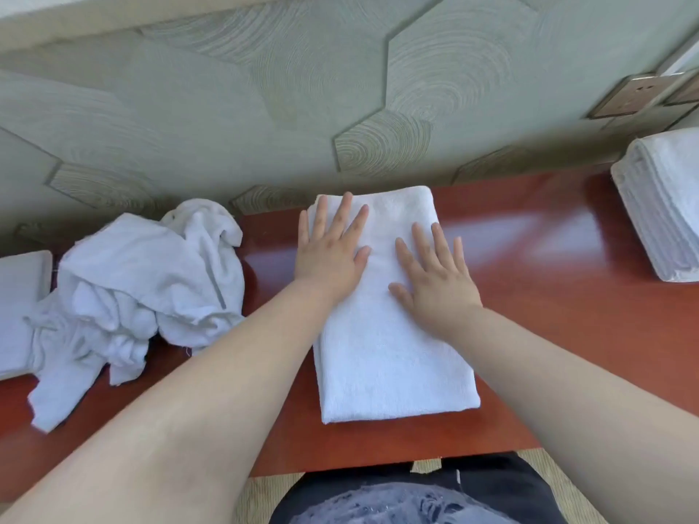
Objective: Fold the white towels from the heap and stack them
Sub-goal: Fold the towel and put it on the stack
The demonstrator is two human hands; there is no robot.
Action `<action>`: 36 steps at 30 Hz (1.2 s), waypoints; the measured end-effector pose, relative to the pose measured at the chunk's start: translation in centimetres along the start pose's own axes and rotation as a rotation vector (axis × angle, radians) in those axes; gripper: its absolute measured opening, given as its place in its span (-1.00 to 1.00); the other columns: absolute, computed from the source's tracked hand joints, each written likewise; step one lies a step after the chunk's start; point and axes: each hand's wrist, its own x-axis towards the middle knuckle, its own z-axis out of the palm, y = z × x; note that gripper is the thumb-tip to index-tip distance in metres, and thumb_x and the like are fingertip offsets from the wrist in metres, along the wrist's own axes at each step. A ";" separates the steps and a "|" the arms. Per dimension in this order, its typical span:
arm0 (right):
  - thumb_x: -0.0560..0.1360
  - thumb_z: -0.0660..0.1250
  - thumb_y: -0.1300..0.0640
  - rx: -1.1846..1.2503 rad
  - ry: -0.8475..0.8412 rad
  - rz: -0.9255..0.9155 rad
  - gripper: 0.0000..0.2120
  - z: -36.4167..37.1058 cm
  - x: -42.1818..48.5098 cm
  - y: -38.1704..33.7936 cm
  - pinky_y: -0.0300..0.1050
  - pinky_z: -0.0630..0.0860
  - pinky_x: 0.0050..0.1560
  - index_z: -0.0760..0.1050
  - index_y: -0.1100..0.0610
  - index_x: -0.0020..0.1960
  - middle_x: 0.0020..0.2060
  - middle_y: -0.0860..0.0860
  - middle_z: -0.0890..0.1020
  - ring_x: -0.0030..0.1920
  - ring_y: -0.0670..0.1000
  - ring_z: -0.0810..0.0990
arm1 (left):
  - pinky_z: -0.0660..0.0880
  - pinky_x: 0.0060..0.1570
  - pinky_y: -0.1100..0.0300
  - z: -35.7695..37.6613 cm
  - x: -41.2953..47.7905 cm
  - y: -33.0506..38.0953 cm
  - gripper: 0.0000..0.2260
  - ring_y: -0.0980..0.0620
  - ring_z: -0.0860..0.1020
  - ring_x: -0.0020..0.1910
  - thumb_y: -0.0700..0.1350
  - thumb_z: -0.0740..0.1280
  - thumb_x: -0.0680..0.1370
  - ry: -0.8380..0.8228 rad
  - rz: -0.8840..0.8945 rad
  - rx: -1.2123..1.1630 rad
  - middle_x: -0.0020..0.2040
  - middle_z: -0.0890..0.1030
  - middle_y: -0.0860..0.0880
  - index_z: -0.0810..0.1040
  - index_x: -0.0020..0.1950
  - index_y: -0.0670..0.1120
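Observation:
A white towel (389, 357), folded into a long narrow strip, lies lengthwise on the red-brown table (548, 281) in front of me. My left hand (329, 251) presses flat on its far left part with fingers spread. My right hand (435, 277) lies flat on the towel's middle, fingers straight. A crumpled heap of white towels (140, 296) sits at the left of the table. A stack of folded white towels (662, 206) stands at the far right.
A flat white folded cloth (19, 296) lies at the left edge, partly under the heap. The patterned wall (302, 88) runs directly behind the table. A wall socket (628, 96) is at the upper right. The table's near edge is close to my body.

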 end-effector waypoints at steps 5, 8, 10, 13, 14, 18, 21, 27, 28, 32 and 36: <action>0.59 -0.03 -0.42 -0.003 -0.065 -0.374 -0.23 2.7 -7.8 -3.3 0.36 -0.29 0.57 -0.12 -0.14 0.68 0.66 0.07 -0.24 0.62 0.22 -0.36 | 0.04 0.57 -0.26 -0.5 6.1 -3.0 -0.42 -0.22 0.15 0.62 0.32 -0.09 0.67 -0.151 0.000 0.039 0.67 0.16 -0.05 -0.03 0.68 0.21; 0.64 0.00 -0.35 -0.081 -0.095 -0.482 -0.31 5.0 -10.1 -0.8 0.31 -0.21 0.57 -0.12 -0.16 0.68 0.68 0.00 -0.18 0.65 0.17 -0.28 | 0.34 0.36 -0.16 0.1 5.5 -4.0 -0.49 -0.23 0.40 0.36 0.28 -0.03 0.68 -0.077 -0.083 0.065 0.41 0.44 -0.15 0.28 0.56 0.10; 0.68 -0.07 -0.29 -0.127 -0.110 -0.497 -0.37 4.6 -9.5 1.7 0.28 -0.20 0.58 -0.16 -0.19 0.68 0.67 -0.05 -0.19 0.65 0.13 -0.30 | 0.36 0.25 -0.11 0.3 4.1 -4.4 -0.56 -0.23 0.43 0.28 0.22 0.03 0.70 0.003 -0.144 0.063 0.29 0.49 -0.17 0.42 0.39 -0.02; 0.66 -0.19 -0.30 -0.186 -0.128 -0.416 -0.42 3.1 -7.9 5.1 0.34 -0.25 0.57 -0.27 -0.27 0.64 0.66 -0.09 -0.26 0.64 0.13 -0.34 | 0.34 0.21 -0.14 0.6 1.0 -5.6 -0.59 -0.24 0.45 0.27 0.21 0.04 0.71 -0.018 -0.326 0.011 0.27 0.53 -0.18 0.42 0.30 -0.08; 0.65 -0.23 -0.30 -0.224 -0.124 -0.340 -0.43 2.2 -7.3 6.2 0.34 -0.27 0.57 -0.31 -0.30 0.62 0.65 -0.08 -0.27 0.64 0.15 -0.33 | 0.35 0.22 -0.15 0.6 -0.2 -5.8 -0.57 -0.24 0.46 0.28 0.21 0.03 0.71 -0.046 -0.410 -0.023 0.29 0.53 -0.18 0.40 0.31 -0.08; 0.69 -0.10 -0.22 -0.215 -0.150 0.208 -0.40 -2.2 -5.4 9.5 0.34 -0.14 0.57 -0.26 -0.19 0.65 0.67 0.08 -0.15 0.64 0.25 -0.12 | 0.41 0.21 -0.14 1.4 -4.7 -5.1 -0.56 -0.27 0.55 0.27 0.25 0.01 0.69 -0.197 -0.753 -0.223 0.28 0.57 -0.20 0.32 0.30 -0.09; 0.65 0.17 -0.14 0.155 -0.043 0.509 -0.48 -4.2 -5.5 9.7 0.14 0.44 0.16 0.20 0.13 0.49 0.35 0.23 0.47 0.28 0.29 0.50 | 0.49 0.18 -0.09 2.6 -8.2 -3.4 -0.55 -0.27 0.60 0.22 0.24 0.06 0.69 -0.277 -0.727 -0.292 0.23 0.61 -0.23 0.28 0.31 -0.13; 0.66 0.20 -0.15 0.522 -0.019 0.661 -0.53 -2.9 -6.3 7.6 0.02 0.40 -0.10 0.32 0.21 0.33 0.07 0.19 0.58 0.02 0.25 0.55 | 0.42 0.09 -0.03 2.1 -11.2 -1.1 -0.45 -0.27 0.57 0.27 0.26 0.09 0.69 -0.290 -0.682 -0.406 0.29 0.58 -0.26 0.32 0.37 -0.21; 0.67 0.17 -0.16 0.532 -0.018 0.675 -0.54 -2.6 -6.4 7.5 0.03 0.40 -0.12 0.30 0.20 0.32 0.02 0.17 0.57 -0.04 0.24 0.53 | 0.43 0.12 -0.03 2.2 -11.3 -1.3 -0.44 -0.26 0.56 0.28 0.26 0.08 0.70 -0.282 -0.661 -0.419 0.30 0.58 -0.24 0.34 0.39 -0.21; 0.67 0.12 -0.23 0.487 -0.032 0.658 -0.57 -1.3 -8.2 8.7 0.05 0.43 -0.22 0.26 0.16 0.19 -0.19 0.08 0.52 -0.17 0.20 0.53 | 0.49 0.19 -0.02 3.2 -13.2 -2.0 -0.46 -0.16 0.57 0.18 0.27 0.15 0.68 -0.312 -0.556 -0.554 0.25 0.60 -0.13 0.46 0.36 -0.16; 0.66 0.12 -0.24 0.428 -0.054 0.617 -0.52 0.1 -10.4 9.9 0.12 0.47 0.03 0.30 0.16 0.27 0.04 0.15 0.55 0.02 0.22 0.50 | 0.53 0.07 -0.02 2.9 -14.3 -1.2 -0.47 -0.14 0.60 0.09 0.28 0.24 0.63 -0.263 -0.595 -0.590 0.17 0.62 -0.11 0.43 0.30 -0.16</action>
